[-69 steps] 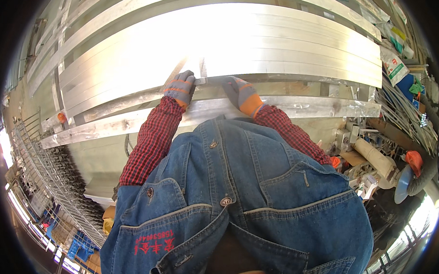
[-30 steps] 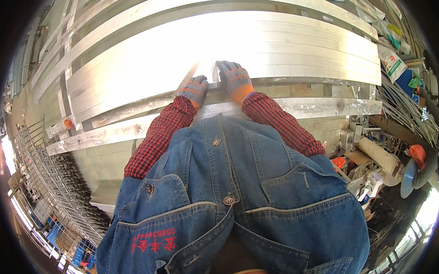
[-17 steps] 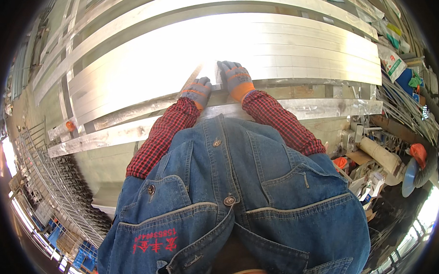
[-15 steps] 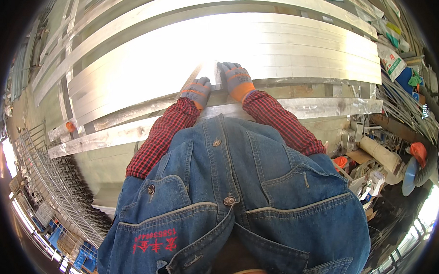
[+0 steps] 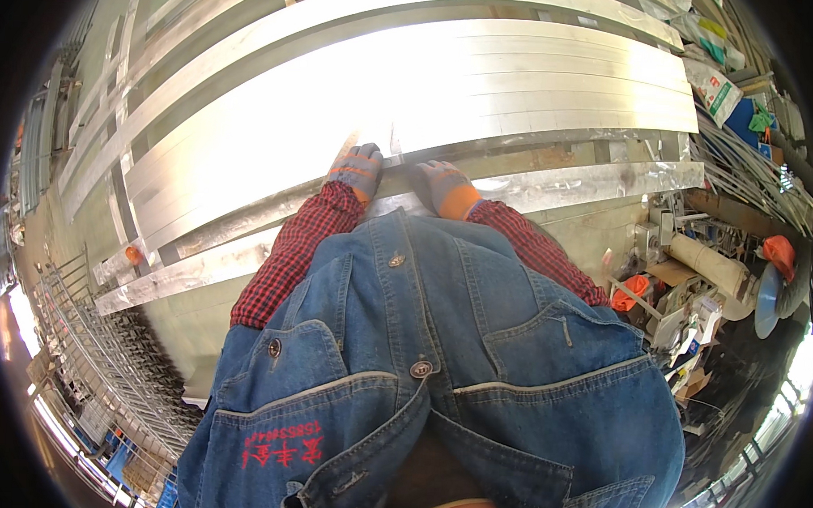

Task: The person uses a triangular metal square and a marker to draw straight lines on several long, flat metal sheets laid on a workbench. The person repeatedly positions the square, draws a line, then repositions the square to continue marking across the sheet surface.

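A wide panel of long, bright metal strips (image 5: 574, 81) lies side by side in front of me, its middle washed out by glare. My left hand (image 5: 356, 170), in a grey and orange glove, is closed at the panel's near edge. From under its fingers a thin tan flat strip (image 5: 349, 143) slants away over the panel. A small upright metal edge (image 5: 395, 146) shows just right of that hand; whether it joins the strip I cannot tell. My right hand (image 5: 446, 188), gloved alike, is just off the near edge, slightly blurred, its fingers partly hidden.
A separate metal bar (image 5: 597, 184) crosses nearest my body, and another bar (image 5: 280, 30) runs beyond the panel. To the right are thin rods (image 5: 749, 176), a cardboard-coloured roll (image 5: 706, 264) and a blue disc (image 5: 767, 302). Metal racks (image 5: 99, 342) stand at the lower left.
My right hand has drawn back toward me from the panel's surface to below its near edge. My left hand has shifted slightly left and stays at the edge by the tan strip.
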A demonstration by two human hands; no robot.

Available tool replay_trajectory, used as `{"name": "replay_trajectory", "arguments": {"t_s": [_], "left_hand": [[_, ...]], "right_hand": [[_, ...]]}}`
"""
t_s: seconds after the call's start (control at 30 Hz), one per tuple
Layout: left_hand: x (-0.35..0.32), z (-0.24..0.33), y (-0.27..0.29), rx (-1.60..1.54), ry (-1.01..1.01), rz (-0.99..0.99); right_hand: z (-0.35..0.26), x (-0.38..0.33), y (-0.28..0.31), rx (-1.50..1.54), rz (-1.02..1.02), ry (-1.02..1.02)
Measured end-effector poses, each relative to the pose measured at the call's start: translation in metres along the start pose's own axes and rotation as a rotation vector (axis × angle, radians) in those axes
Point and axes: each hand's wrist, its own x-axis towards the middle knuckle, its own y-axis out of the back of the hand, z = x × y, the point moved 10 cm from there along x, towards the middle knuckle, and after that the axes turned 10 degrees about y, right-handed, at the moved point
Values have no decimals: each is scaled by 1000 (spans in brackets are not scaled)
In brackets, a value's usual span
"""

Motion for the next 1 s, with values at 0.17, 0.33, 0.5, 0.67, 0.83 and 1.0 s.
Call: {"name": "replay_trajectory", "arguments": {"t_s": [0.17,0.33,0.5,0.67,0.83,1.0], "left_hand": [[-8,-11,3,19,22,24],[-17,-18,9,-33,47,61],[-15,-15,8,-55,31,41],[-11,-15,1,-6,55,-31],[-13,-13,4,-10,18,-3],[-13,-10,6,-15,-10,0]], "right_hand": [[20,1,0,90,166,-79],[28,-7,10,139,274,-101],[23,-9,13,174,285,-121],[22,-12,12,190,294,-128],[22,-9,7,178,305,-135],[21,-8,8,169,298,-146]]}}
